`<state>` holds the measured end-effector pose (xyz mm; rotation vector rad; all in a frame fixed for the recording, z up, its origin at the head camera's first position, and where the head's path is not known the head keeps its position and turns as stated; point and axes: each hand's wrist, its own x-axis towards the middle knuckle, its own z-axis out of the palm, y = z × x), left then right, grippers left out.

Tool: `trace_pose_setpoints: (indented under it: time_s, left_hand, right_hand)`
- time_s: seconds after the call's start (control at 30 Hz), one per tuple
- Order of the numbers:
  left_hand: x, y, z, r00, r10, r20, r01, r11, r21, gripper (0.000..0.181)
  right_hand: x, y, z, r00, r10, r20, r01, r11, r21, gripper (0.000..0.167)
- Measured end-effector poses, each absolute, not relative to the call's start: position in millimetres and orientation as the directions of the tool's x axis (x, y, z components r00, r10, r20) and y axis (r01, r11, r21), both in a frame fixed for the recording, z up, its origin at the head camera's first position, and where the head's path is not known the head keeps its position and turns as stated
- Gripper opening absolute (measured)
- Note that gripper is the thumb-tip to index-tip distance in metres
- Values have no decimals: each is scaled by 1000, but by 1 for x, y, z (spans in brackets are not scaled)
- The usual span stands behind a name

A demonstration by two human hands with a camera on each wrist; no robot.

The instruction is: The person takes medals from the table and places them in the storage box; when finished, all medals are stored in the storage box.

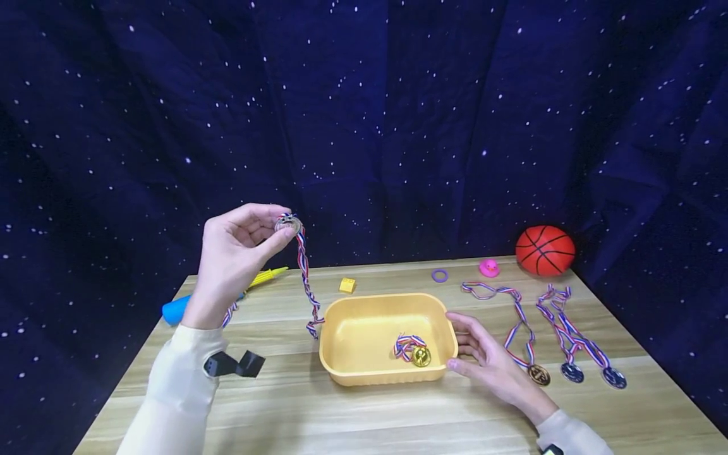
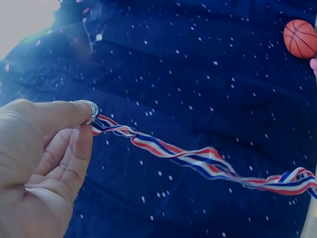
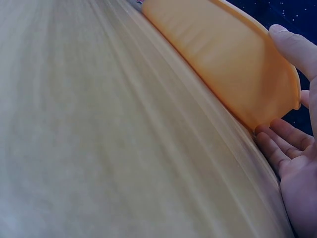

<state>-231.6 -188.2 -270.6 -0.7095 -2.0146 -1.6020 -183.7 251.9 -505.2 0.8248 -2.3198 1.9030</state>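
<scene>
My left hand [image 1: 239,253] is raised over the left part of the table and pinches a silver-looking medal [image 1: 288,223] between thumb and fingers. Its twisted red, white and blue ribbon [image 2: 198,161] hangs down, the lower end by the left rim of a yellow plastic basin [image 1: 387,378]. A gold medal [image 1: 421,356] with a bunched ribbon [image 1: 406,346] lies inside the basin. At the basin's right end rests my right hand [image 1: 489,363], its thumb and fingertips touching the side. The right wrist view shows those fingers [image 3: 285,144] loosely bent by the base.
Right of the basin lie a bronze-coloured medal [image 1: 538,375] and two darker medals [image 1: 572,372] with ribbons spread out. Along the back are a yellow block [image 1: 347,285], purple ring [image 1: 440,275], pink duck [image 1: 489,268] and basketball [image 1: 545,251]. A blue-and-yellow item [image 1: 175,311] is partly behind my left arm.
</scene>
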Motion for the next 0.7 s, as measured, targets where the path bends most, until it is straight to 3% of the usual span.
trace_pose_setpoints:
  time_s: [0.43, 0.7]
  left_hand:
    - [-240, -148, -246, -677, 159, 719, 730, 16, 683, 29]
    - [-247, -121, -257, -690, 220, 689, 701, -30, 712, 25]
  right_hand:
    - [-184, 253, -505, -862, -374, 341, -412, 128, -902, 80]
    - [-183, 252, -505, -860, -376, 345, -413, 116, -903, 79]
